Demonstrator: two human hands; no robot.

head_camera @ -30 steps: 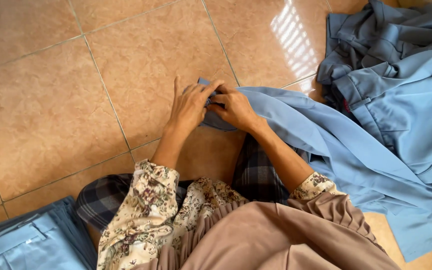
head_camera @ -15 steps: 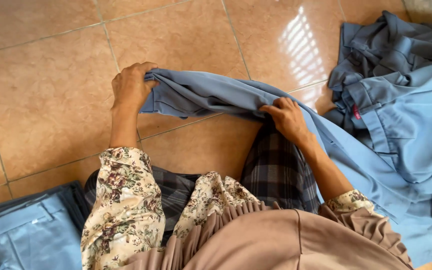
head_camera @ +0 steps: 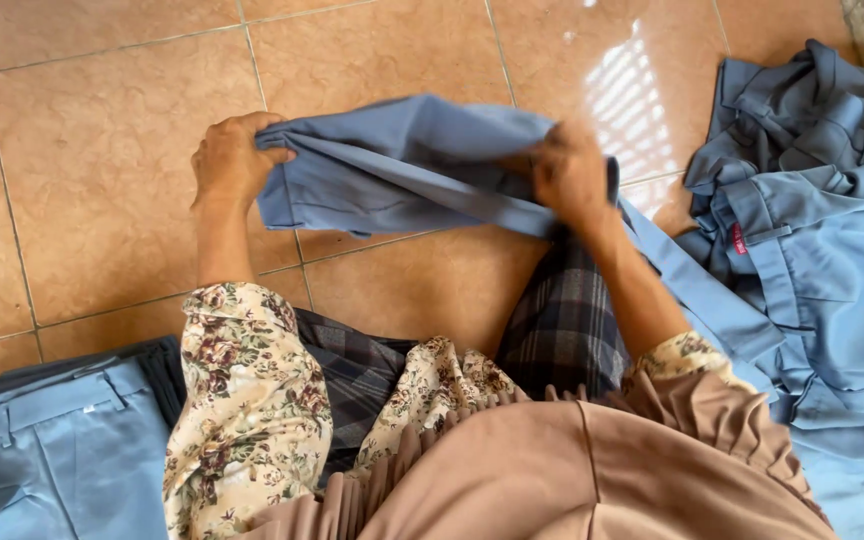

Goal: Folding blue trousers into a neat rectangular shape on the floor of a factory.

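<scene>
Blue-grey trouser leg (head_camera: 402, 170) is stretched over the tan tile floor (head_camera: 102, 150), long axis left-right, trailing down-right toward the trouser pile (head_camera: 812, 250). Left hand (head_camera: 232, 160) has its fingers curled tight around the left end; right hand (head_camera: 572, 175), blurred, pinches the fabric's middle. Small red rectangular label (head_camera: 739, 238) sits on a waistband at right. Folded blue trousers (head_camera: 42, 450) lie bottom-left

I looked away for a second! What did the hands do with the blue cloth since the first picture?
The left hand and right hand moved apart from the middle, stretching the blue-grey garment wide between them. Both kept their grip. The pile of blue clothes and the folded trousers stayed put.
</scene>
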